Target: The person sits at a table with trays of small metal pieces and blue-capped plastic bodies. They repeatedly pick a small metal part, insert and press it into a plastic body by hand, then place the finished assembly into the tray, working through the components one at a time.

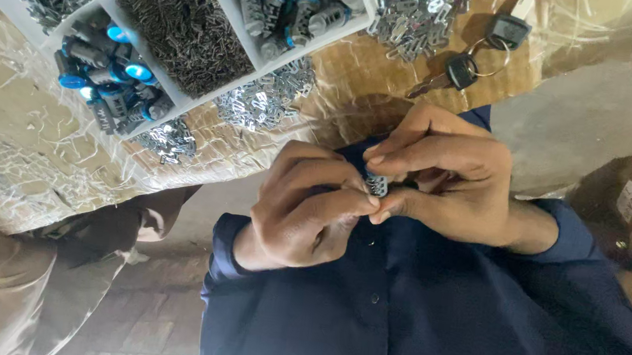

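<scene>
The left hand (305,208) and the right hand (441,183) pinched a small metal piece (376,185) between their fingertips, with the parts tray (183,101) at ten o'clock, so a firm, steady grip looked best.

The small metal part (376,185) is nearly buried between the fingertips of the left hand (305,208) and right hand (440,187), its shape too small to read. The divided tray (183,101) runs off the far edge (compartments cut short).
</scene>
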A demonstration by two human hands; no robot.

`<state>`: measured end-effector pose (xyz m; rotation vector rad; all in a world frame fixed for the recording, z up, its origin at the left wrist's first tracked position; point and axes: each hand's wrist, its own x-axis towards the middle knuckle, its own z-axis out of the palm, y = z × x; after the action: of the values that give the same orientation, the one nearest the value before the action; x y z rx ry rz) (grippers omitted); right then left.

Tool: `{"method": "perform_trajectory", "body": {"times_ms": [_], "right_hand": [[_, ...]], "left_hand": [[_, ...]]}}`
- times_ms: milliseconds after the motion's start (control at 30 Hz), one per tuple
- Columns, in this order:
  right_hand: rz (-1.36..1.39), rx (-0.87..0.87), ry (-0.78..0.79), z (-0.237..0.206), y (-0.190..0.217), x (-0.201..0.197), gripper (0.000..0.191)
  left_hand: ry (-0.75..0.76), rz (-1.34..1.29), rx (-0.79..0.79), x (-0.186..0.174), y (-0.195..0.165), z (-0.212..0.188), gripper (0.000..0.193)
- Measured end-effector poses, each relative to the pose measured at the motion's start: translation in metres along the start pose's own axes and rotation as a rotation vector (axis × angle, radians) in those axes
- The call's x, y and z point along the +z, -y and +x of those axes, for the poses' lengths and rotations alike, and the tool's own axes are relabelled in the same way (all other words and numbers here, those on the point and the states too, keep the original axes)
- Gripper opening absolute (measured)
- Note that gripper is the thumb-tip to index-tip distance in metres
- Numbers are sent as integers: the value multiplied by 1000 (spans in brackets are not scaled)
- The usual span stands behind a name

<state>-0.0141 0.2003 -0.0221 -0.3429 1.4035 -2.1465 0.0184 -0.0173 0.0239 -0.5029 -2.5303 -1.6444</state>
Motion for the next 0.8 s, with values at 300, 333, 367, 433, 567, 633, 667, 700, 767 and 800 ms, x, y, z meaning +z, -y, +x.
{"method": "perform_trajectory", "body": {"times_ms": [300,333,367,433,567,633,667,700,767,800], "right_hand": [[-41,38,-60,-1,10,-8,35],[-54,28,-55,-1,9,-9,34],[-69,17,-50,-1,8,-10,33],[59,134,7,0,12,-11,30],[-560,-213,129,10,39,-5,38],[-674,-312,120,11,57,-6,34],[-727,-364,125,10,62,-9,32],[-798,-317,59,6,66,-12,27],[-903,-358,-86,-5,58,-25,17],[-933,-444,-167,-9,46,-35,13]], "left_hand": [[-39,110,45,12,-3,15,27],[13,69,10,8,-3,17,27],[65,27,-24,4,-3,18,28],[91,-295,-269,0,0,17,29],[51,-810,-544,12,9,8,35],[111,-816,-465,19,9,9,39],[142,-734,-413,22,8,14,41],[169,-653,-359,25,4,20,43],[195,-427,-315,30,-3,38,47],[70,-20,-179,32,-7,47,43]]}}
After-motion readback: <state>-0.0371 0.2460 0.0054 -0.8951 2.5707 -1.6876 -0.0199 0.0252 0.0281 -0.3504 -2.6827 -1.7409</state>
